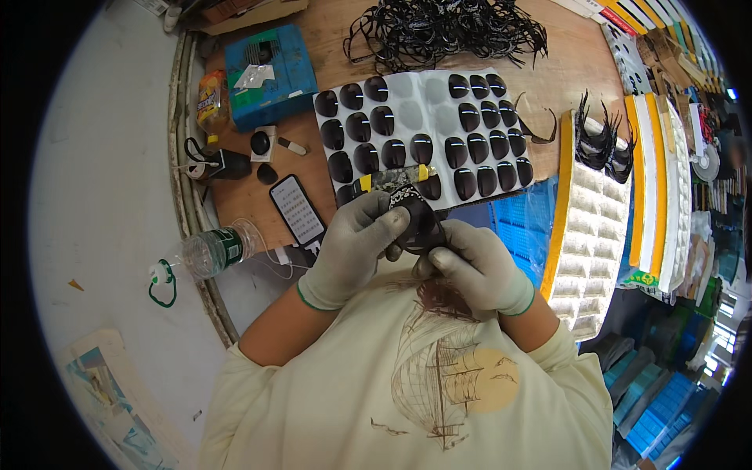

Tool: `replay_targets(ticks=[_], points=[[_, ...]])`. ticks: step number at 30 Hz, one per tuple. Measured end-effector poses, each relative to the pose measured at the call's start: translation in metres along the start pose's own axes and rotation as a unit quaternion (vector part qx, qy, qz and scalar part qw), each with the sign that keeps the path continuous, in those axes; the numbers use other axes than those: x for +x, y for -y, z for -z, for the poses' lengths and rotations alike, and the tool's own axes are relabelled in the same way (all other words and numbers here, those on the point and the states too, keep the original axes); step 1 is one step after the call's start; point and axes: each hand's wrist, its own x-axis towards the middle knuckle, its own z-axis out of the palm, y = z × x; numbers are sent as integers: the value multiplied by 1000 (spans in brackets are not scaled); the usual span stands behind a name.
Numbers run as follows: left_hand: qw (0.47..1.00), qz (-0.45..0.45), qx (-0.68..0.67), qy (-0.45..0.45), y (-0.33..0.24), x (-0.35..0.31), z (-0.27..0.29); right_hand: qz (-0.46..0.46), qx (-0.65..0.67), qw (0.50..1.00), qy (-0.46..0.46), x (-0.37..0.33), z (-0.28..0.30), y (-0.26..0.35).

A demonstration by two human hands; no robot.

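Both my hands wear pale grey gloves with green cuffs and meet at the table's near edge. My left hand (351,244) pinches the patterned side of a dark pair of sunglasses (423,227). My right hand (479,268) grips the sunglasses' other side, its thumb bent over the lower edge. The fingers hide part of the frame. Just beyond them lies a white lens tray (429,154) with rows of dark lenses (478,146) and a few bare spots. A grey-patterned, stick-like thing with yellow ends (395,178) rests across the tray's near rows.
A tangled heap of black frames (450,31) lies at the back. Further left are a blue box (274,86), a phone (298,210) and a large clear bottle (211,252). On the right, a white slotted tray (587,235) carries several black frames (603,145).
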Motion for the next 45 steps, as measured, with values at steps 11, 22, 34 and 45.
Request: replay_targets(ticks=[11, 22, 34, 45], points=[[993, -41, 59, -99, -3, -4, -15, 50, -137, 989, -4, -1, -8, 4], [988, -62, 122, 69, -27, -23, -2, 65, -61, 996, -4, -10, -2, 6], [957, -71, 282, 19, -6, -20, 5, -23, 68, 990, -119, 3, -22, 9], [901, -195, 385, 47, -20, -11, 7, 23, -97, 993, -60, 6, -6, 23]])
